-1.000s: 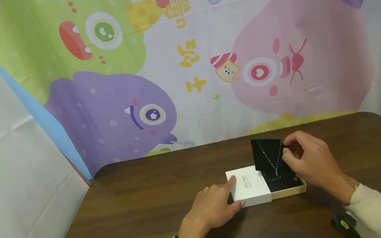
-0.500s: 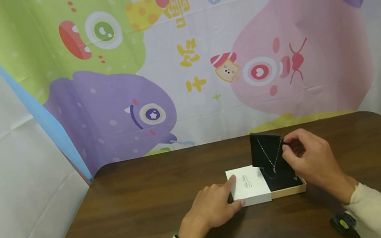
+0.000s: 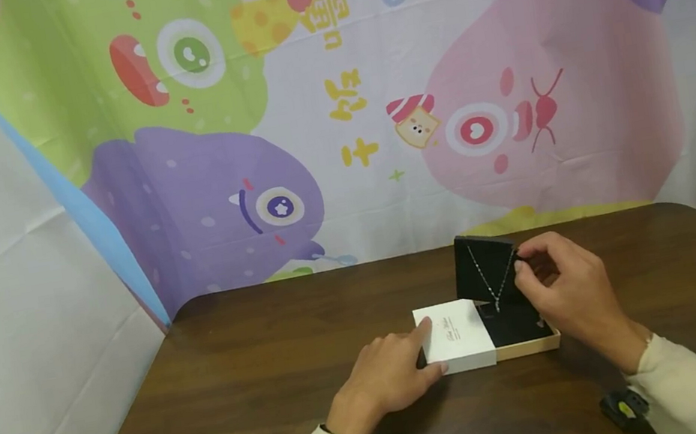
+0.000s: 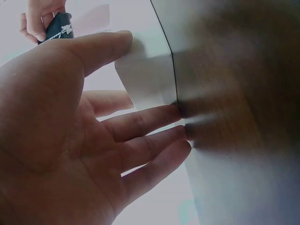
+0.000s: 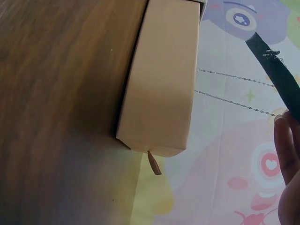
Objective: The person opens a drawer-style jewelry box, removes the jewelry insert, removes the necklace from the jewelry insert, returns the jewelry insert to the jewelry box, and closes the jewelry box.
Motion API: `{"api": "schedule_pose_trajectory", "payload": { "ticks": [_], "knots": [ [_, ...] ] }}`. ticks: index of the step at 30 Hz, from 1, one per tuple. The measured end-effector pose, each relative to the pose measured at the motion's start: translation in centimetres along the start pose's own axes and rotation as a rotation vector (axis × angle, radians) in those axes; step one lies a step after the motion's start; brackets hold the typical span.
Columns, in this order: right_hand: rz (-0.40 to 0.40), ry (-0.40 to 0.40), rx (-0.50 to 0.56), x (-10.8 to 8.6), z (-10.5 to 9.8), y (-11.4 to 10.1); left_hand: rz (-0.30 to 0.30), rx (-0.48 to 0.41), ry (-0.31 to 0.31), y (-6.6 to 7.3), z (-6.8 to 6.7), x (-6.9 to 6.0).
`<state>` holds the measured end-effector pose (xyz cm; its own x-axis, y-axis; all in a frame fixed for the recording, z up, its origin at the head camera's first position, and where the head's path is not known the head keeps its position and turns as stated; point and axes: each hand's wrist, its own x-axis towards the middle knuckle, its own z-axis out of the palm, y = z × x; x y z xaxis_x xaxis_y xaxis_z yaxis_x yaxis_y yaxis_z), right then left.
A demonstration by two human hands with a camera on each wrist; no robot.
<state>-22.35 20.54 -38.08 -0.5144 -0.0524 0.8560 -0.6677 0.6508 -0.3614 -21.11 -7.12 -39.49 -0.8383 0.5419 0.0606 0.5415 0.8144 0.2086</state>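
Note:
A white jewelry box sleeve (image 3: 456, 340) lies on the table, its tan drawer (image 3: 528, 349) slid partly out to the right. Black lining (image 3: 517, 325) shows inside the drawer. My left hand (image 3: 384, 380) holds the sleeve's left end, index finger and thumb at its far and near corners. Above the drawer, my right hand (image 3: 567, 285) pinches the right edge of a black necklace card (image 3: 476, 274) between thumb and fingers. The card stands tilted, with a silver necklace (image 3: 484, 279) across its front. In the right wrist view two thin chains (image 5: 236, 102) stretch between card and box.
A brown wooden table (image 3: 245, 385) carries the box. Behind it hangs a cartoon-printed cloth (image 3: 382, 219), with a white sheet (image 3: 19, 299) on the left side. A small brown pull ribbon (image 5: 153, 163) sticks out of the drawer's end.
The black card has risen a little and shifted slightly left, with the necklace on it. My right hand has moved up slightly. The left hand stays on the sleeve.

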Motion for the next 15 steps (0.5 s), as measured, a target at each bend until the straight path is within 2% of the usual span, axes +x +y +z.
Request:
{"api": "schedule_pose_trajectory", "payload": {
  "ticks": [9,15],
  "knots": [
    [-0.021,-0.010,-0.025,0.16,0.03,-0.47,-0.004,0.000,-0.002,-0.07,-0.01,0.01],
    [-0.060,0.051,0.000,0.46,0.28,-0.93,-0.006,-0.006,-0.002,-0.17,0.05,-0.01]
  ]
}}
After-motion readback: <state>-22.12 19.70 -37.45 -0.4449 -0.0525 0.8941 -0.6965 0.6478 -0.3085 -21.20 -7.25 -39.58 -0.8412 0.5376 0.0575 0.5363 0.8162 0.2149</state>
